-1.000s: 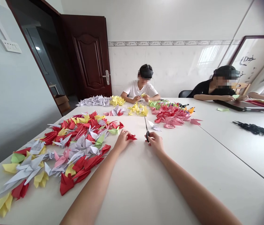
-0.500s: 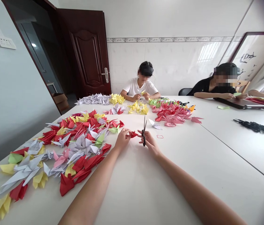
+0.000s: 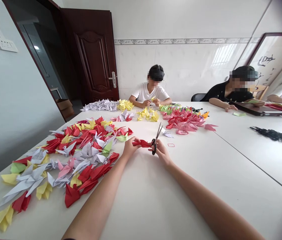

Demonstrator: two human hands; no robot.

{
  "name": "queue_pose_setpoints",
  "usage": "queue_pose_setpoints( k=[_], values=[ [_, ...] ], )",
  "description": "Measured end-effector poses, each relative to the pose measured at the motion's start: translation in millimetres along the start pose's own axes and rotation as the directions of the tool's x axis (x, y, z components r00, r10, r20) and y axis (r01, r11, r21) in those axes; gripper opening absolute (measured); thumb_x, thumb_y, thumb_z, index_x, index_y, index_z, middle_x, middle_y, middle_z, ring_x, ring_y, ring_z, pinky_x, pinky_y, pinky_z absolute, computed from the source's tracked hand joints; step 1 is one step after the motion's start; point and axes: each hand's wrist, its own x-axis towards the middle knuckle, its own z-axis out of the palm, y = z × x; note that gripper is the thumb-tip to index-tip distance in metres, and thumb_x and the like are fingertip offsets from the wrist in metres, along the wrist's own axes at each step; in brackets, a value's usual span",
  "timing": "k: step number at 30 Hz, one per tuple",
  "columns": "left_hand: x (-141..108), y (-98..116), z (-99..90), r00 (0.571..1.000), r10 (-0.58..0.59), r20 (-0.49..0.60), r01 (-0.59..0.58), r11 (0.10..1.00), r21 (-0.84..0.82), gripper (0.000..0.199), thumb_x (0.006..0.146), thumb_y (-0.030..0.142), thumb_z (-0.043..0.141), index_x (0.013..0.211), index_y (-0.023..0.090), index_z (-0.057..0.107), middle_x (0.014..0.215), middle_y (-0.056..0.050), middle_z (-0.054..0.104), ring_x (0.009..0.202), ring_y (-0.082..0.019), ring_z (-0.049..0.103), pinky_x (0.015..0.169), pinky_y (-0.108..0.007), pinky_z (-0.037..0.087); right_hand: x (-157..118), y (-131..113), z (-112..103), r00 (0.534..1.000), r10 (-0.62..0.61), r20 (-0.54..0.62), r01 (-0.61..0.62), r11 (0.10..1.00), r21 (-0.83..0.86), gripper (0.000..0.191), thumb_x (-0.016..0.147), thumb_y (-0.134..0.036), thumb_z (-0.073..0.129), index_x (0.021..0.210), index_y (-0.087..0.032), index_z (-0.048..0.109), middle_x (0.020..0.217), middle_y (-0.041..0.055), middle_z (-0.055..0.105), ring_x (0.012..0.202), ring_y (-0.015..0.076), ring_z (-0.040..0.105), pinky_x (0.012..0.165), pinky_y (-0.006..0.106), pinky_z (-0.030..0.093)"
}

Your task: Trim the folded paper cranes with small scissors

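My left hand (image 3: 131,148) pinches one end of a red folded paper crane (image 3: 141,143). My right hand (image 3: 162,153) grips a pair of black-handled scissors (image 3: 155,143) with the blades pointing up and away from me. The other end of the red paper reaches the scissors, and the blades lie across it or just beside it. Both hands are low over the white table (image 3: 141,200), close together. Past my left wrist lie heaps of folded paper cranes (image 3: 86,150) in red, yellow, white and pink.
A small red paper outline (image 3: 171,145) lies to the right of my right hand. More paper cranes (image 3: 183,123) spread along the far table. A seated person (image 3: 149,91) works at the far end, and another person (image 3: 227,93) sits on the right. A black strand bundle (image 3: 274,135) lies on the right.
My hands have moved closer together and lifted the red paper off the table. The scissors have turned, their blades now tilting right, and a small red outline has appeared on the table.
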Motion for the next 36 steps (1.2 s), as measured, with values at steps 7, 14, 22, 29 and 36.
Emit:
queue_pose_setpoints(
  k=[7, 14, 22, 29, 36],
  values=[
    [4.8, -8.8, -1.0, 0.986, -0.124, 0.108, 0.154, 0.924, -0.349, 0.044, 0.061, 0.032, 0.085, 0.099, 0.016, 0.071, 0.103, -0.01, 0.073, 0.09, -0.021, 0.069, 0.081, -0.033, 0.054, 2.1, -0.3, -2.3, 0.995, 0.087, -0.048, -0.08, 0.986, 0.144, 0.038, 0.084, -0.058, 0.064, 0.099, -0.025, 0.053, 0.11, 0.0073, 0.067, 0.109, 0.0251, 0.064, 0.094, 0.045, 0.053],
    [3.8, -9.1, 1.4, 0.96, -0.227, 0.164, 0.28, 0.793, -0.541, 0.057, 0.06, 0.037, 0.088, 0.11, 0.015, 0.072, 0.105, -0.011, 0.074, 0.102, -0.023, 0.066, 0.102, -0.044, 0.047, 1.1, -1.4, -1.5, 0.991, 0.13, 0.026, -0.133, 0.97, 0.206, 0.034, 0.085, -0.056, 0.064, 0.098, -0.025, 0.056, 0.109, 0.0065, 0.068, 0.113, 0.0255, 0.063, 0.093, 0.042, 0.051],
    [7.6, -14.5, 5.6, 0.963, -0.268, 0.041, 0.246, 0.799, -0.549, 0.052, 0.051, 0.026, 0.09, 0.099, 0.013, 0.074, 0.093, -0.009, 0.074, 0.096, -0.023, 0.067, 0.095, -0.04, 0.048, -0.4, -11.0, 1.6, 0.976, 0.172, 0.133, -0.182, 0.981, 0.069, 0.035, 0.081, -0.052, 0.069, 0.095, -0.021, 0.059, 0.098, 0.009, 0.072, 0.096, 0.0229, 0.067, 0.078, 0.032, 0.051],
    [7.7, -18.1, 7.4, 0.955, -0.294, -0.045, 0.223, 0.806, -0.548, 0.041, 0.055, 0.034, 0.088, 0.087, 0.014, 0.072, 0.086, -0.008, 0.074, 0.081, -0.02, 0.068, 0.08, -0.033, 0.051, 0.4, -2.7, 2.8, 0.953, 0.295, 0.071, -0.284, 0.949, -0.135, 0.032, 0.077, -0.049, 0.07, 0.075, -0.019, 0.06, 0.064, 0.0013, 0.064, 0.048, 0.0114, 0.056, 0.045, 0.022, 0.038],
    [7.8, -15.0, 8.4, 0.95, -0.291, -0.113, 0.202, 0.849, -0.488, 0.036, 0.055, 0.035, 0.086, 0.078, 0.015, 0.068, 0.079, -0.006, 0.072, 0.077, -0.02, 0.067, 0.075, -0.032, 0.051, -1.1, -9.9, 7.2, 0.936, 0.352, -0.01, -0.341, 0.899, -0.274, 0.028, 0.077, -0.046, 0.064, 0.073, -0.018, 0.065, 0.054, -0.0019, 0.057, 0.037, 0.0094, 0.047, 0.037, 0.022, 0.031]
  ],
)
